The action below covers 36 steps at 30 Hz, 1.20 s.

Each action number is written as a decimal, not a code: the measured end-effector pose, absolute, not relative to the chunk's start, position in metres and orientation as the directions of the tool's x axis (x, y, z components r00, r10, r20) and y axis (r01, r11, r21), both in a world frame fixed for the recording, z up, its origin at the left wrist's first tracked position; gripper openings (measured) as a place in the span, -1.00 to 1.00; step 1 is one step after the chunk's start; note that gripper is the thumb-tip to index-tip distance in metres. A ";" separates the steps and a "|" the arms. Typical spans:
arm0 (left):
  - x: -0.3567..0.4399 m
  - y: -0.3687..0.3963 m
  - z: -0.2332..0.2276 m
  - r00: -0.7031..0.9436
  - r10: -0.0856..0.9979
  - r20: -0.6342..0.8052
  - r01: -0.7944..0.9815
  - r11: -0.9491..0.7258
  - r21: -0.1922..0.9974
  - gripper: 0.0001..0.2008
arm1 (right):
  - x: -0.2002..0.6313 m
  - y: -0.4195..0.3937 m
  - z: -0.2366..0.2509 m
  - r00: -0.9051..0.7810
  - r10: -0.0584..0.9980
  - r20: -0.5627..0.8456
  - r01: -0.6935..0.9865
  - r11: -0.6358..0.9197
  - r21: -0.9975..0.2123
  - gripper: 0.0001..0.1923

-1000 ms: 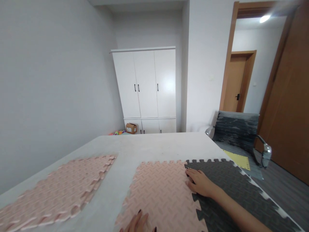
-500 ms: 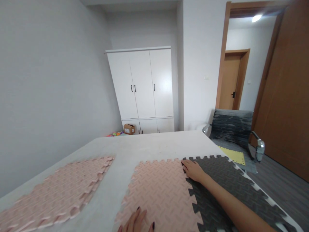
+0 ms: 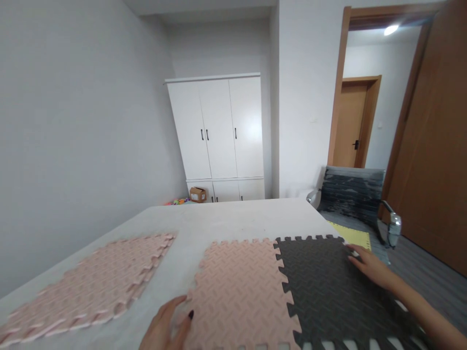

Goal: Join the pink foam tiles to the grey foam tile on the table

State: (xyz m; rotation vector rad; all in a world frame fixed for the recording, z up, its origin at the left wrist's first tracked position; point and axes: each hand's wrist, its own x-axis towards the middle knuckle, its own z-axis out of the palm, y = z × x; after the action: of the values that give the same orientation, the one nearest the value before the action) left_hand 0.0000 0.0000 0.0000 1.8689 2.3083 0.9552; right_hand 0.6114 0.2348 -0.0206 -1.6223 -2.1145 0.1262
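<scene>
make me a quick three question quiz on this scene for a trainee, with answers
1. Which hand is at the outer right edge of the dark grey mat?
2. True or false: the dark grey mat meets the pink mat beside it along toothed edges.
3. What colour is the separate matting at the left of the table? a) yellow b) dark grey c) pink

Key: 1. The right hand. 2. True. 3. c.

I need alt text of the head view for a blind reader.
A person's left hand is at the left edge of a pink foam tile, right hand at the right edge of a dark grey tile; the tiles interlock on a white table. More pink foam lies left; a white cabinet and a chair stand behind.
</scene>
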 end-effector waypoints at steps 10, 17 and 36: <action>0.015 0.068 0.034 -0.332 0.940 0.078 0.837 0.256 0.484 -0.41 | 0.626 0.225 -0.041 -0.074 0.940 0.332 0.891 0.212 -0.401 -0.47; 0.036 0.067 0.026 -0.285 0.933 0.218 0.915 0.196 0.354 -0.49 | 0.620 0.227 -0.043 -0.062 0.927 0.369 0.898 0.213 -0.384 -0.43; 0.023 0.057 0.033 -0.398 0.913 0.087 0.764 0.277 0.582 -0.62 | 0.611 0.205 -0.044 -0.127 0.917 0.378 0.929 0.244 -0.279 -0.51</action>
State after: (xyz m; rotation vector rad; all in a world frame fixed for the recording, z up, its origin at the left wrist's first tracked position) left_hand 0.0229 0.0565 0.0334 1.5434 2.2850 0.8105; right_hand 0.6107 0.2049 -0.0444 -1.6815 -2.0527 -0.0333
